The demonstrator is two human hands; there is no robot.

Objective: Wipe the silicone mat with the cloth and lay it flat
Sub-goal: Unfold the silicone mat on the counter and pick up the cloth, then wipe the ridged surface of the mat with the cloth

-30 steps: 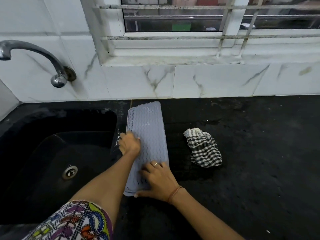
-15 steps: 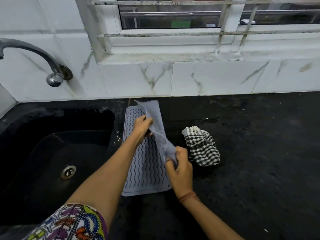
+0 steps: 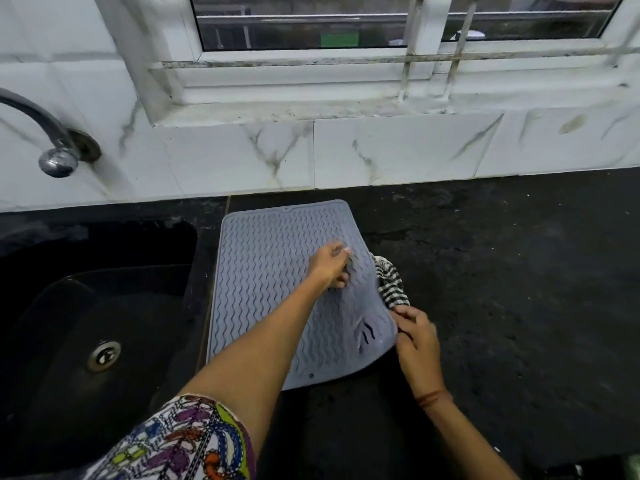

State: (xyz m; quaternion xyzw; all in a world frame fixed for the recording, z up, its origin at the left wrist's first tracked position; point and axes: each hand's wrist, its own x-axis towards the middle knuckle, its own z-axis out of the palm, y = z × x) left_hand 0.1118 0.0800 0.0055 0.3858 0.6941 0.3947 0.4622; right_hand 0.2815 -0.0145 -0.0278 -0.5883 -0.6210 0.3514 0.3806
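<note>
- Where the black counter (image 3: 502,289) fills the right and lower part of the frame, we see it run up to a white marbled tile wall (image 3: 381,150) with a barred window (image 3: 346,29) across the top.
- At the left of the frame we see a dark sink (image 3: 86,306) sunk into the counter, its round metal drain (image 3: 103,355) at lower left and a curved metal tap (image 3: 52,140) on the wall at upper left.
- We see the grey silicone mat (image 3: 263,289), ribbed with wavy lines, opened out in the middle of the frame just beside the sink; most of it lies flat, but its right edge is raised and rumpled.
- Our left arm crosses the mat from the lower left, a patterned sleeve (image 3: 183,441) at the bottom edge.
- Our left hand (image 3: 329,266) rests on the upper right part of the mat, fingers loosely curled; it is blurred, so we cannot tell whether it grips anything.
- Our right hand (image 3: 417,337) pinches the mat's lifted right edge between thumb and fingers, a reddish band at the wrist.
- We see the black-and-white checked cloth (image 3: 391,282) on the counter at the mat's right edge, partly hidden under the raised edge and touching it.
</note>
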